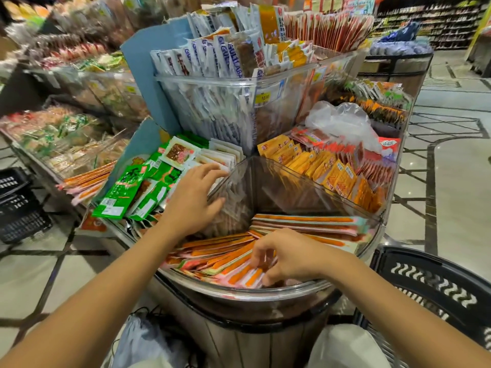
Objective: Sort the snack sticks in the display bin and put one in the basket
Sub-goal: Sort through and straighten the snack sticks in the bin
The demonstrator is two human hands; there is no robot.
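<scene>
The right hand (289, 257) reaches into the nearest compartment of the round clear display bin (265, 293). Its grip is closed on the snack sticks (228, 258): the fingers curl down over the top of the pile and the thumb is tucked beneath, pinching a few orange-and-pink sticks, though the fingertips are blurred. The rest of the sticks lie flat in a loose fan to the left of this grip, with a tidier stack just beyond it. Off to the right of the grip and a little nearer, a black plastic basket (425, 277) stands on the tiled floor (451, 181), apart from the bin. Farther in and to the left, the left hand (192, 197) has its grip apart, the fingers spread and holding nothing; the thumb lies against the clear divider (279, 187) and the fingertips reach over white packets (223, 155). Left of that grip lie green packets (119, 192), some overlapping. Beyond the divider, to the right of both grips, yellow packets (326, 168) stand in rows. Past them a crumpled clear plastic bag (342, 120) rests on the goods. Farthest back, a raised clear tub (212, 107) holds upright white-and-blue packets and carries a yellow price tag (261, 97).
</scene>
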